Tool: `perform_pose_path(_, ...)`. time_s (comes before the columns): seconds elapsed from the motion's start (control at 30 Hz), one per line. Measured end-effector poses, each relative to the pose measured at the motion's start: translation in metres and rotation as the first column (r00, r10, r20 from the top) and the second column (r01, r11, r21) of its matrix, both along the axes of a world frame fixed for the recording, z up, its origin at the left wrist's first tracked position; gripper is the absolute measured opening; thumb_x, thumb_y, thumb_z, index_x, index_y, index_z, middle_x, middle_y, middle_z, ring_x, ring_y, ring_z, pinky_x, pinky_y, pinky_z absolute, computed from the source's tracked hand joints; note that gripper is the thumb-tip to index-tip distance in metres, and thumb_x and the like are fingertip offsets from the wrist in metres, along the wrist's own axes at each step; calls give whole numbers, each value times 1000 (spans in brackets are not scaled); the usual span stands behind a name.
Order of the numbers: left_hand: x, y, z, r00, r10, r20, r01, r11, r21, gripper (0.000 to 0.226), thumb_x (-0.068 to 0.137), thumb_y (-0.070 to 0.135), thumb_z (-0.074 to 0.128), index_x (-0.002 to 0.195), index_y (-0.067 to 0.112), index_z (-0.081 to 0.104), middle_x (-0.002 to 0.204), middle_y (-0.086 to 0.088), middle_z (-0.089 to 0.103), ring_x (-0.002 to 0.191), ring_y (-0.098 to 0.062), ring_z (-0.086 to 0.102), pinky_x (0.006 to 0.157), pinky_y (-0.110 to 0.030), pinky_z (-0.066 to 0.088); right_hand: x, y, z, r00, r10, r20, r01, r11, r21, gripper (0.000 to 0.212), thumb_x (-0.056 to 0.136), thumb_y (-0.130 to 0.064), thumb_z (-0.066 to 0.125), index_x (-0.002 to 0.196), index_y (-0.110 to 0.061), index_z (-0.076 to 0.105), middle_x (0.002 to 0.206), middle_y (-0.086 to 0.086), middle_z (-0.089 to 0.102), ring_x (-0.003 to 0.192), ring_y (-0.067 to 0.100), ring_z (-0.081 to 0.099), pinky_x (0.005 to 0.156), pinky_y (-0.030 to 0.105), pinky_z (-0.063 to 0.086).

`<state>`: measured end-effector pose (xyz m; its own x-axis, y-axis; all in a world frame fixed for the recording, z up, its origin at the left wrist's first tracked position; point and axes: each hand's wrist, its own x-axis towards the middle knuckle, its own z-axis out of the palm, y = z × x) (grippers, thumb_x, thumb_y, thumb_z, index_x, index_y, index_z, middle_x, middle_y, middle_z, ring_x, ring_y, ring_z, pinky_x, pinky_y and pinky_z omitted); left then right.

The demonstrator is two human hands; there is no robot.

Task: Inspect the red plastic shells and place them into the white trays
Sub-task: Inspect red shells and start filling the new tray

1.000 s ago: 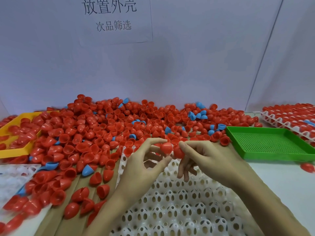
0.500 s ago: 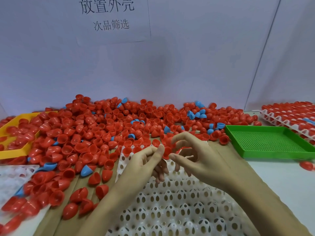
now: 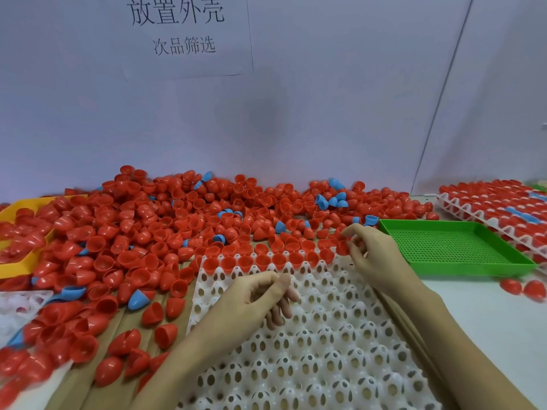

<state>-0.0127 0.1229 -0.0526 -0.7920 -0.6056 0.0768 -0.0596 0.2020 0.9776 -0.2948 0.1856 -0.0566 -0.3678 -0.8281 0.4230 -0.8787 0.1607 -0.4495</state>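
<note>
The right hand pinches a red shell at the far right end of the filled top row of the white tray, its grip closed round the shell's side. To seat it well, I'd turn the open mouth up like its neighbours, drop it squarely into the last free cup of that row, and let go only once it sits level (a tilted shell could rock out). The left hand hovers over the tray's middle, fingers loosely curled, holding nothing. Half a second ago both hands met at centre frame over one shell; now they are apart, the right gone to upper right, the left lowered.
</note>
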Motion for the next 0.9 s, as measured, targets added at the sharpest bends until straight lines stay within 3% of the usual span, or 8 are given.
perform_pose_path(0.13, 0, -1, 0, 1000, -4, 4, 4, 1000, 8, 39, 103, 54, 51, 94, 27, 78, 87, -7, 76, 76, -16, 70, 72, -23, 57, -4, -4, -6, 1000, 7, -15, -5, 997, 82, 20, 105, -15, 56, 118, -22, 70, 103, -7, 57, 84, 0, 56, 71, 14, 42)
perform_pose_path(0.4, 2, 0, 2, 999, 12, -32, -11, 999, 37, 40, 103, 51, 52, 93, 22, 78, 86, -10, 76, 75, -20, 71, 72, -25, 57, -3, -3, -9, 1000, -10, 30, 7, 997, 71, 11, 103, -23, 64, 108, -31, 69, 101, -10, 55, 79, 4, 59, 71, 15, 45)
perform_pose_path(0.6, 9, -11, 8, 976, 188, -109, -201, 972, -121, 37, 102, 48, 53, 83, 27, 77, 77, -4, 74, 66, -13, 68, 65, -21, 55, 2, -15, 11, 1000, -8, 1, 8, 1000, -27, 14, 104, -23, 60, 116, -24, 69, 103, -11, 51, 82, 0, 55, 69, 10, 40)
perform_pose_path(0.67, 11, -16, 3, 949, 303, -91, -317, 903, -290, 37, 101, 51, 53, 79, 31, 74, 74, 5, 72, 63, -5, 63, 63, -19, 52, 4, -32, 21, 999, 39, -36, -39, 999, 8, 17, 104, -21, 60, 120, -23, 67, 107, -9, 52, 86, -2, 53, 76, 13, 43)
perform_pose_path(0.77, 11, -23, -8, 880, 475, -16, -379, 680, -628, 34, 101, 51, 52, 74, 35, 67, 75, 16, 64, 82, -3, 54, 79, -22, 46, 6, -70, 30, 991, 89, -103, -79, 992, 99, 27, 104, -21, 59, 130, -21, 61, 116, -1, 56, 95, 10, 58, 89, 32, 55)
perform_pose_path(0.9, 10, -29, -17, 862, 507, 17, -348, 614, -709, 30, 100, 52, 51, 77, 37, 63, 85, 20, 56, 95, -3, 47, 86, -27, 47, 4, -121, 32, 989, 117, -95, -100, 981, 164, 44, 104, -20, 60, 148, -22, 53, 139, 9, 57, 120, 25, 61, 103, 38, 51)
